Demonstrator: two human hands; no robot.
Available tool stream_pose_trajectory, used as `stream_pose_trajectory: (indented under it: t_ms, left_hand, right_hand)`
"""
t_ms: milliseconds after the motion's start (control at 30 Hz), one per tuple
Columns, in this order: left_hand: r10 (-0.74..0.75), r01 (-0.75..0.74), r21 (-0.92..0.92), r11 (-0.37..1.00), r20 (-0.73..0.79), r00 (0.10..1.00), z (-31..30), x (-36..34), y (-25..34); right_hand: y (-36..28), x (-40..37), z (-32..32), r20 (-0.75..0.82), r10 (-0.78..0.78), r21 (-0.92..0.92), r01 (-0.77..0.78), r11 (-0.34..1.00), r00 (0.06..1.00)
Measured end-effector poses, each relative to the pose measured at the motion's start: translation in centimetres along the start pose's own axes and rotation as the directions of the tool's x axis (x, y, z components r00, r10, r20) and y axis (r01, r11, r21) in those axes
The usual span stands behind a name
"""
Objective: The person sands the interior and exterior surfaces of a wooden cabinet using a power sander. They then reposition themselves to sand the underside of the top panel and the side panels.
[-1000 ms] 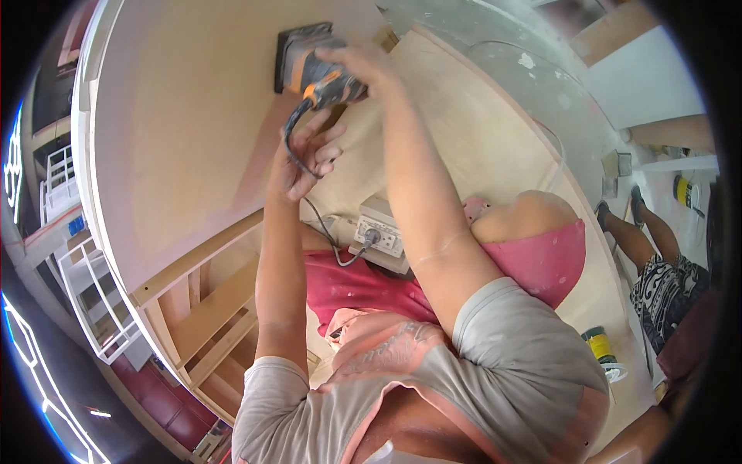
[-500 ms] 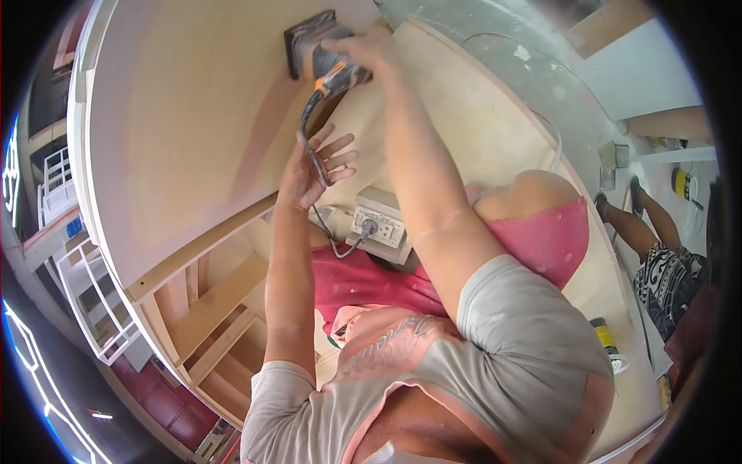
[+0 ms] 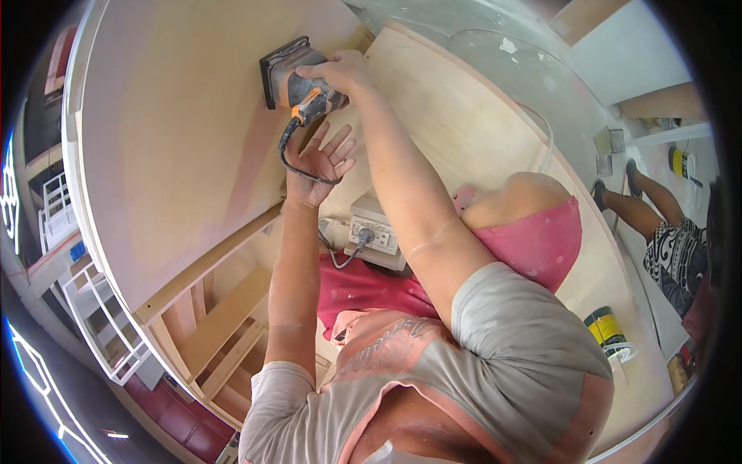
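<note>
My right hand (image 3: 342, 72) is wrapped round the body of a dusty electric sander (image 3: 297, 76) with orange trim. The sander's flat pad faces the large pale wooden panel (image 3: 170, 155) and appears to rest on it. Just below the tool, my left hand (image 3: 315, 164) is open with its fingers spread. The sander's dark power cord (image 3: 284, 155) loops down and crosses the left palm and wrist. In front of my body, a grey plug (image 3: 364, 236) sits in an outlet box (image 3: 380, 207).
A pale wooden board (image 3: 440, 100) lies under and beside my knees. Slatted wooden framing (image 3: 224, 332) is at the lower left. A yellow-and-black container (image 3: 605, 329) stands to the right. Another person's legs (image 3: 638, 209) show at the far right, by a similar container (image 3: 680, 162).
My right hand and the sander have shifted left and slightly down in the view, along the panel. My left hand has risen closer to the tool, and the cord now loops more tightly.
</note>
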State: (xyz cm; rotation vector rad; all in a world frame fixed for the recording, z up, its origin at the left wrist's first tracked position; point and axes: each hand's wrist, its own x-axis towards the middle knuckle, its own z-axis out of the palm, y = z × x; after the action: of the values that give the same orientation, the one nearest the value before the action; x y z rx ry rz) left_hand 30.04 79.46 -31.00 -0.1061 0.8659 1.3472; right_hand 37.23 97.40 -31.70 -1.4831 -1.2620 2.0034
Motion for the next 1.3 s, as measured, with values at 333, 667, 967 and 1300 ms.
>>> stream_pose_trajectory:
  t_ms: [333,667,967,1300]
  left_hand:
    - [-0.093,0.082,0.060,0.995,0.200,0.975,2.9,1.0,2.0]
    - [-0.031,0.020,0.073,0.997,0.149,0.988,4.9,1.9,1.5]
    - [0.068,-0.078,0.178,0.981,0.063,0.996,6.9,3.2,4.0]
    - [0.090,-0.157,0.458,0.875,0.165,0.982,9.4,0.4,7.0]
  right_hand:
    - [-5.1,3.5,-6.6,-0.125,-0.311,-0.260,0.272,0.927,0.942]
    - [-2.6,2.2,-3.6,-0.087,-0.377,-0.258,0.345,0.902,0.922]
    - [-7.7,-0.9,-5.5,-0.072,-0.335,-0.066,0.330,0.942,0.940]
    - [-14.2,-8.5,-4.1,-0.167,-0.524,-0.402,0.428,0.810,0.835]
